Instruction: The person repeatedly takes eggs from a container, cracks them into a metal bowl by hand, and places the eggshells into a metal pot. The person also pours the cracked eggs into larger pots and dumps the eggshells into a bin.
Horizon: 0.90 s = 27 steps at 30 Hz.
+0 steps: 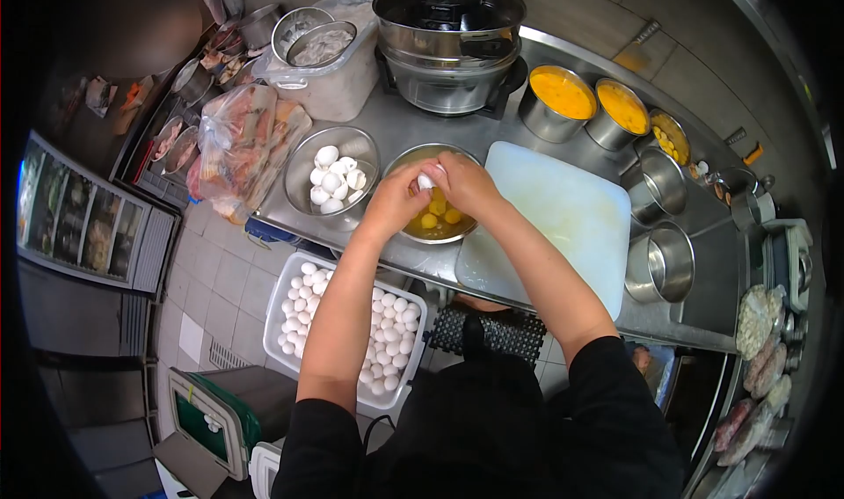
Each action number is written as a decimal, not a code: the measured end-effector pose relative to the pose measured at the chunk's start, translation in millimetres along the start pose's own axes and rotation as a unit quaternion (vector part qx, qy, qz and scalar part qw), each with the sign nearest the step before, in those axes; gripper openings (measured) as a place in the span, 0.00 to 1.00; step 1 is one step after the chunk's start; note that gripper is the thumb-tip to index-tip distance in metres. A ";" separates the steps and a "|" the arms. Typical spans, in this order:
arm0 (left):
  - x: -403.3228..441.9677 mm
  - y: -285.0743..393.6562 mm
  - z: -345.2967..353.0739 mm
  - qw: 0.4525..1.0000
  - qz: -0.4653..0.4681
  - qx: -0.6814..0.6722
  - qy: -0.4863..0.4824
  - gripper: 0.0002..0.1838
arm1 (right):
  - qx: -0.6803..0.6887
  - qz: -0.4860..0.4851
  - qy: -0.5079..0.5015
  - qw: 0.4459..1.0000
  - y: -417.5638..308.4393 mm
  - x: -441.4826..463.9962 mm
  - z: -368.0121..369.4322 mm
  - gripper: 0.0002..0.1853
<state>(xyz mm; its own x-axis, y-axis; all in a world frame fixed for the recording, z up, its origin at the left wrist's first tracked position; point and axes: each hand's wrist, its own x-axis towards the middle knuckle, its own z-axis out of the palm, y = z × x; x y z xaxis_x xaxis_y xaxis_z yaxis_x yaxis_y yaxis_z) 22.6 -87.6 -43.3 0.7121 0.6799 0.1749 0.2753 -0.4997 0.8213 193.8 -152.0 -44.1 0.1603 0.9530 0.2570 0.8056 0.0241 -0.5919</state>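
My left hand (397,198) and my right hand (463,182) meet over a steel bowl (470,229), both closed on one white egg (426,182). Fingers cover most of the egg, so I cannot tell how far its shell is split. Several yellow yolks (437,213) lie in clear egg white inside that bowl. Just to the left, a second steel bowl (294,182) holds a heap of white eggshells (331,178), some visibly broken. Below the counter edge, a white tub (274,310) is filled with whole white eggs (387,345), partly hidden by my left forearm.
A pale cutting board (563,209) lies right of the bowl. Two steel pots (551,123) of orange-yellow liquid stand behind it, with steel containers (659,262) at the right. A large steamer-like pot (448,50), a plastic bin (330,94) and bagged meat (242,138) line the back left.
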 end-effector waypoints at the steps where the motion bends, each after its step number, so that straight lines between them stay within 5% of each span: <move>1: 1.5 0.1 -1.6 0.999 0.025 -0.003 0.026 0.27 | 0.000 -0.001 -0.001 1.000 -4.4 2.9 -3.5 0.23; 7: 7.8 7.7 -37.3 0.987 0.086 -0.037 0.129 0.29 | 0.018 -0.065 0.065 0.996 -43.8 37.8 -9.5 0.23; 9: 9.9 -5.3 -61.8 0.975 0.128 -0.064 0.169 0.30 | 0.236 -0.081 0.042 0.967 -64.3 60.0 -0.1 0.28; 11: 1.7 -2.2 -104.3 0.984 0.061 -0.002 0.166 0.33 | 0.375 0.043 -0.099 0.921 -92.7 78.5 5.5 0.35; 13: -7.9 -22.3 -141.8 0.983 -0.004 0.059 0.175 0.33 | 0.358 -0.027 -0.025 0.933 -111.9 93.2 37.8 0.38; 14: -21.6 -34.7 -156.4 0.976 -0.056 0.114 0.176 0.33 | 0.232 -0.015 -0.022 0.972 -118.9 92.0 41.8 0.38; 17: -80.4 -76.6 -192.4 0.949 -0.046 0.149 0.273 0.35 | 0.246 -0.072 0.009 0.966 -140.0 56.4 65.5 0.35; 21: -216.4 -126.9 -194.8 0.918 -0.207 0.087 0.328 0.15 | 0.398 -0.013 -0.162 0.903 -135.6 -57.8 145.1 0.21; 22: -255.8 -152.4 -174.6 0.911 -0.234 0.085 0.328 0.13 | 0.331 0.006 -0.236 0.914 -123.8 -83.8 175.9 0.19; 24: -340.1 -242.7 -117.3 0.916 -0.317 0.096 0.225 0.12 | 0.254 0.104 -0.351 0.896 -98.4 -143.8 258.0 0.20; 25: -361.7 -241.2 -90.8 0.904 -0.398 0.091 0.130 0.14 | 0.228 0.062 -0.356 0.904 -73.5 -181.8 312.6 0.18; 27: -405.2 -279.1 -32.7 0.909 -0.389 0.126 0.081 0.17 | 0.163 0.032 -0.430 0.887 -52.9 -235.0 380.1 0.21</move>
<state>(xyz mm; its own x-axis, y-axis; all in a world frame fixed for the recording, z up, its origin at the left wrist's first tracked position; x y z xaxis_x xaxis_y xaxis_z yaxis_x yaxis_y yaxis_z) -363.9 -206.1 -325.6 0.1399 0.9402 -0.3107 0.8082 0.0729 0.5844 -103.3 -262.5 -363.6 -0.4084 0.8301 -0.3795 0.5800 -0.0851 -0.8102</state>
